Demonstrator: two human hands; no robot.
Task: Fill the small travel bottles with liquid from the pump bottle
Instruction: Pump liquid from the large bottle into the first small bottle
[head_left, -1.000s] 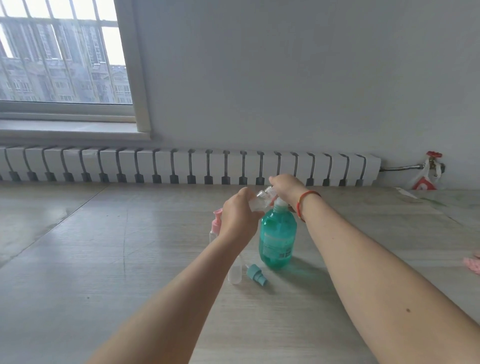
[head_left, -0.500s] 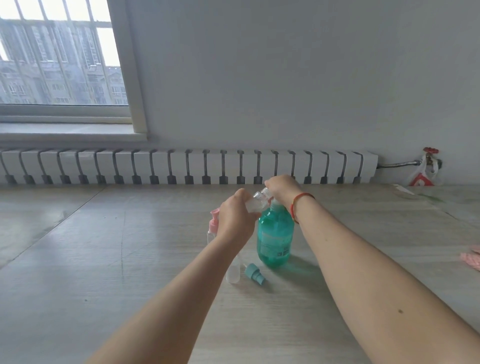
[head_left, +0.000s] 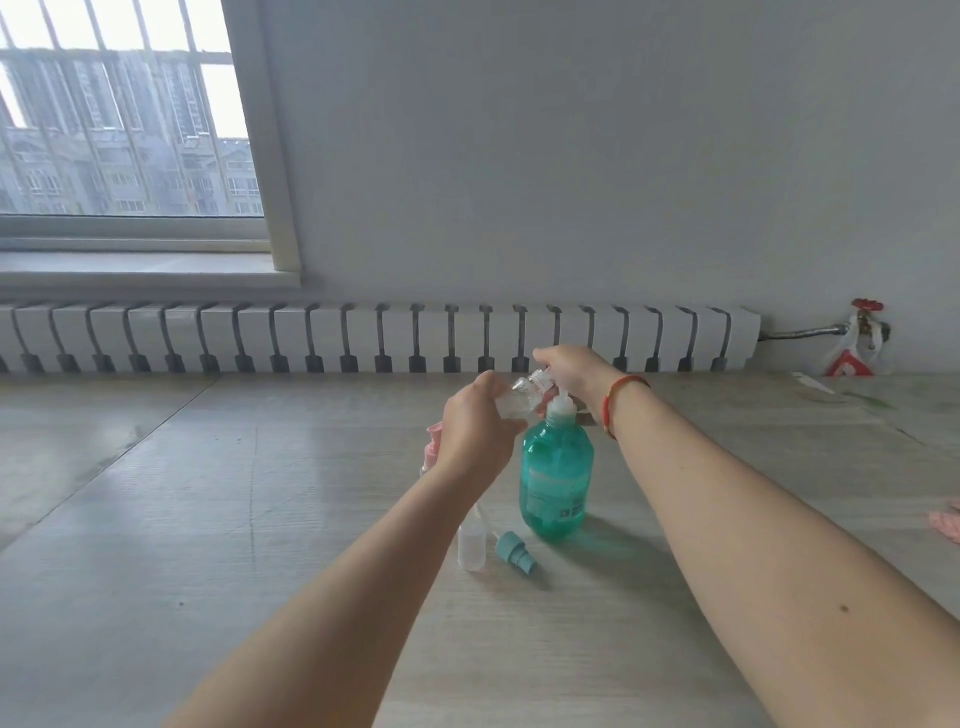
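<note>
Floor (head_left: 182, 545) of pale wood-look boards fills the near half of the view, with a grey wall behind it. Along the wall's foot runs a long white radiator (head_left: 363, 338), and a barred window (head_left: 119, 114) sits at far left. A pipe with a red valve (head_left: 866, 306) leaves the radiator's right end, a plastic bag hanging by it.

Near the middle stands the teal pump bottle (head_left: 557, 480), upright on the floor. The right hand (head_left: 571, 371), a red string round its wrist, rests on the pump head from the far side with fingers curled over it. The left hand (head_left: 475, 434), just left of the pump bottle's neck, grips a clear travel bottle (head_left: 522, 397), tilted with its mouth toward the pump spout; whether the two touch cannot be told.

Nearer, just left of the pump bottle's base, a small frosted bottle (head_left: 471, 545) stands upright, partly hidden by the left forearm. A loose teal cap (head_left: 514, 553) lies on its side beside it. A pink-topped bottle (head_left: 432, 447) shows behind the left hand.
</note>
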